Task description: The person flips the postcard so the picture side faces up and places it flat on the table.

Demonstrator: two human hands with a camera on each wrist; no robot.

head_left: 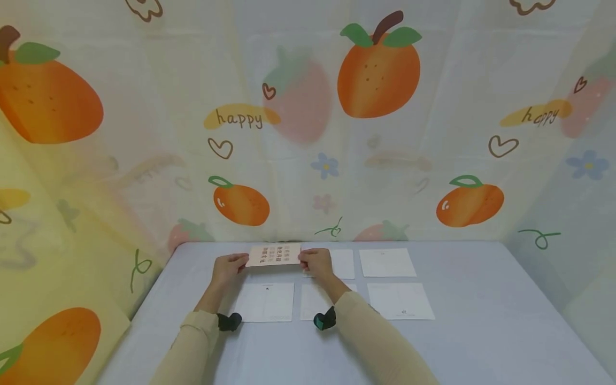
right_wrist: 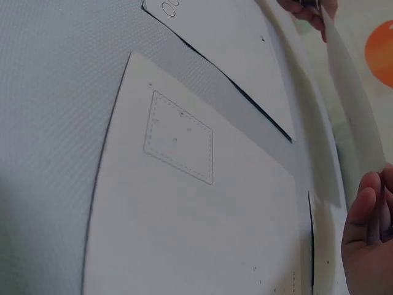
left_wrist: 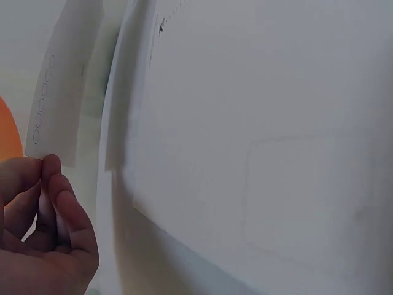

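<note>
We judged uneven pull could bend the printed card (head_left: 274,255) pinched between left hand (head_left: 228,269) and right hand (head_left: 318,262).

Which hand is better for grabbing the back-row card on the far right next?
Probably the right hand: it's nearer that white card. The left hand, pinching the left end of the raised card, is farther away. Both hold it, so the right would let go first.

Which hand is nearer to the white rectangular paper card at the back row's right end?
Right: the right hand is left of the white rectangular card; the left hand is farther left, gripping the left end of the pale printed paper card.
</note>
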